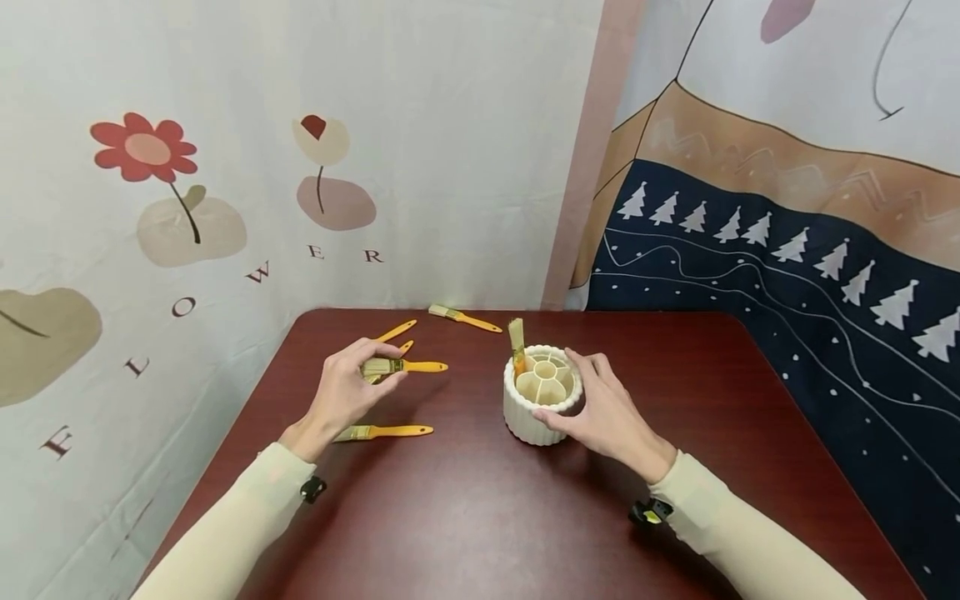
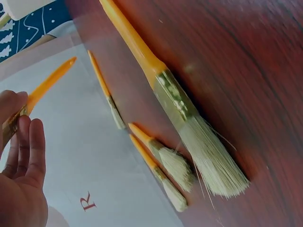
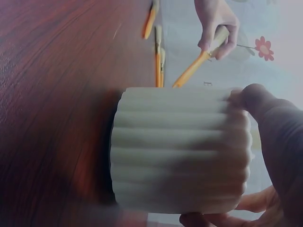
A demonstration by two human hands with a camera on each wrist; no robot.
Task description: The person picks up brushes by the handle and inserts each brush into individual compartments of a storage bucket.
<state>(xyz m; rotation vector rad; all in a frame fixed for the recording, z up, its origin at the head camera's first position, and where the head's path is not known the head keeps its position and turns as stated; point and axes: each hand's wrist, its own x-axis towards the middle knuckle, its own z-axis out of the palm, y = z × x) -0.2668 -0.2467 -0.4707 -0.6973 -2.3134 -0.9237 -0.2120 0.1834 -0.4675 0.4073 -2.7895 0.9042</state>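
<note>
My left hand [image 1: 343, 385] pinches a flat paintbrush [image 1: 426, 367] between thumb and fingers near its metal band, above the table. The yellow handle points right. My right hand [image 1: 609, 410] grips the rim and side of a white, ribbed round brush holder [image 1: 528, 423] that stands upright on the table. Inside, the holder has a round middle compartment with several others around it. One brush [image 1: 517, 340] stands in its left side, bristles up. In the right wrist view, the holder's ribbed wall [image 3: 180, 151] hides its inside.
Beneath my left forearm side lies a brush [image 1: 401, 431], large in the left wrist view. Two more brushes, one with its handle [image 1: 397, 331] showing, lie partly behind my left hand. Another brush [image 1: 480, 322] lies near the back edge of the dark red table [image 1: 480, 517]. Printed cloths hang behind.
</note>
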